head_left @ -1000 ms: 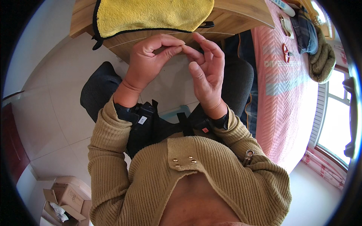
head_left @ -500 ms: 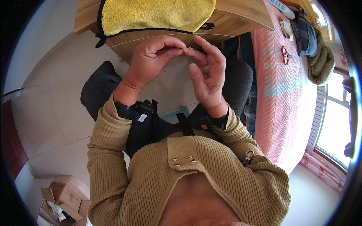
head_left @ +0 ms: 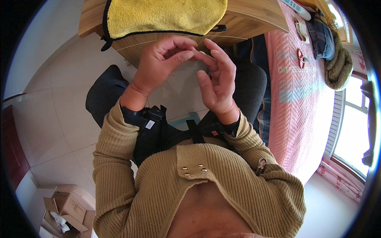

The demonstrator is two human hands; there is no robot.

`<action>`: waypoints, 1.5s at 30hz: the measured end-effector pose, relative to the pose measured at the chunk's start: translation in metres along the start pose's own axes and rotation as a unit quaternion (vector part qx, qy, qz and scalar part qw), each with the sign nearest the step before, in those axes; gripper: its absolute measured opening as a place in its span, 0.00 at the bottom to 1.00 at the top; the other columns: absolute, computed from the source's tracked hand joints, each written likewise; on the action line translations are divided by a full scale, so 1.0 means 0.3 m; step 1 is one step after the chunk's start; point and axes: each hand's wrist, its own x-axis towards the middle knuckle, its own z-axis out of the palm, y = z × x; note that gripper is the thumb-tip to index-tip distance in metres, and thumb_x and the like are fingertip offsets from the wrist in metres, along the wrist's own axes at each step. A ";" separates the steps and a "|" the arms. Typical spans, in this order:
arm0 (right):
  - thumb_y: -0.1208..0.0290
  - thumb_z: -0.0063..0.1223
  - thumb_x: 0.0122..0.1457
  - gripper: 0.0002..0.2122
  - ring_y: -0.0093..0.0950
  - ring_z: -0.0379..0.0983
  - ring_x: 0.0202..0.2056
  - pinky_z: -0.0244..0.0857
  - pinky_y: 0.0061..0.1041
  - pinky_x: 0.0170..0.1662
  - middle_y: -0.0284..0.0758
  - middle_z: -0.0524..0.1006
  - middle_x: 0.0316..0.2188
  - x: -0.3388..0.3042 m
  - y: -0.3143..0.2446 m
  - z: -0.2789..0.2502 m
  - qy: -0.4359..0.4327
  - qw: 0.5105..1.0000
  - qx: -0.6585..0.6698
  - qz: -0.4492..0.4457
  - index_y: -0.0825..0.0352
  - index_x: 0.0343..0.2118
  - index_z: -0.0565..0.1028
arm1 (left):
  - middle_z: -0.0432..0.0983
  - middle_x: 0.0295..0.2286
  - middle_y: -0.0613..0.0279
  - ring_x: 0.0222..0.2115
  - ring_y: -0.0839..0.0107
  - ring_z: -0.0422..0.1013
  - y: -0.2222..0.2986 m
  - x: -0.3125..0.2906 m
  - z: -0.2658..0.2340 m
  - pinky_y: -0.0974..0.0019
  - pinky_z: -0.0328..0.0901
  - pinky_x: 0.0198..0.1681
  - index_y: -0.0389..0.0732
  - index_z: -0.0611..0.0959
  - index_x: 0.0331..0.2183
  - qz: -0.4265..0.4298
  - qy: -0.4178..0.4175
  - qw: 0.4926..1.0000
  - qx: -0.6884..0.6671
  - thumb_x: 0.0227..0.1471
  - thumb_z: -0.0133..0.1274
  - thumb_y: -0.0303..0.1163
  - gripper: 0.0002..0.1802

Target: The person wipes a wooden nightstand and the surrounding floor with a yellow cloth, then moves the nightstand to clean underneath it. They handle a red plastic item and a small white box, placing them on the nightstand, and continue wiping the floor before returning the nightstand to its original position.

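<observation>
My left hand (head_left: 164,57) is raised in front of me, its thumb and fingers closed around the tip of one finger of my right hand. The other fingers of my right hand (head_left: 220,81) are apart and slightly curled, and its thumb stands away from them. No tool shows in either hand; anything tiny at the pinch is too small to make out. Just beyond both hands, a yellow cloth (head_left: 166,18) with a black edge lies on a wooden table (head_left: 258,18). Dark straps circle both my wrists.
To the right is a bed with a pink quilted cover (head_left: 295,115), holding red-framed glasses (head_left: 301,58) and folded clothes (head_left: 337,63). An opened cardboard box (head_left: 73,206) stands at the lower left. Pale tiles (head_left: 55,115) cover the floor.
My left thumb has shifted slightly along the right hand's fingertip, and my right thumb has lowered a little. Both hands otherwise keep their place, and the surroundings look the same.
</observation>
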 end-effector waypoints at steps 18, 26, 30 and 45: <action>0.84 0.48 0.47 0.21 0.39 0.60 0.52 0.55 0.30 0.52 0.49 0.60 0.50 -0.005 -0.006 0.007 0.003 0.998 -0.060 0.034 0.71 0.47 0.61 | 0.75 0.25 0.66 0.27 0.81 0.69 -0.022 0.007 -0.014 0.77 0.65 0.32 0.36 0.78 0.31 0.002 -0.033 0.997 0.068 0.46 0.54 0.25 0.06; 0.81 0.52 0.44 0.18 0.43 0.67 0.44 0.63 0.31 0.45 0.47 0.67 0.44 0.106 -0.050 -0.034 -0.071 0.968 -0.236 -0.043 0.67 0.41 0.67 | 0.73 0.22 0.66 0.23 0.81 0.67 -0.045 0.026 -0.005 0.77 0.63 0.28 0.36 0.78 0.30 -0.038 0.009 0.994 0.102 0.48 0.54 0.32 0.09; 0.80 0.54 0.44 0.11 0.38 0.70 0.35 0.66 0.29 0.36 0.41 0.72 0.35 0.244 -0.066 -0.037 -0.043 0.944 -0.288 -0.156 0.67 0.33 0.72 | 0.73 0.21 0.66 0.22 0.82 0.67 -0.077 0.033 -0.028 0.76 0.63 0.26 0.36 0.76 0.27 -0.026 0.032 0.998 0.039 0.48 0.53 0.33 0.09; 0.56 0.59 0.40 0.34 0.45 0.57 0.52 0.53 0.46 0.51 0.36 0.61 0.53 0.529 -0.050 0.150 -0.213 0.802 -0.535 -0.161 0.47 0.54 0.60 | 0.73 0.19 0.53 0.23 0.53 0.70 -0.362 0.043 0.017 0.55 0.64 0.27 0.40 0.76 0.21 0.090 -0.013 0.914 0.395 0.40 0.51 0.30 0.04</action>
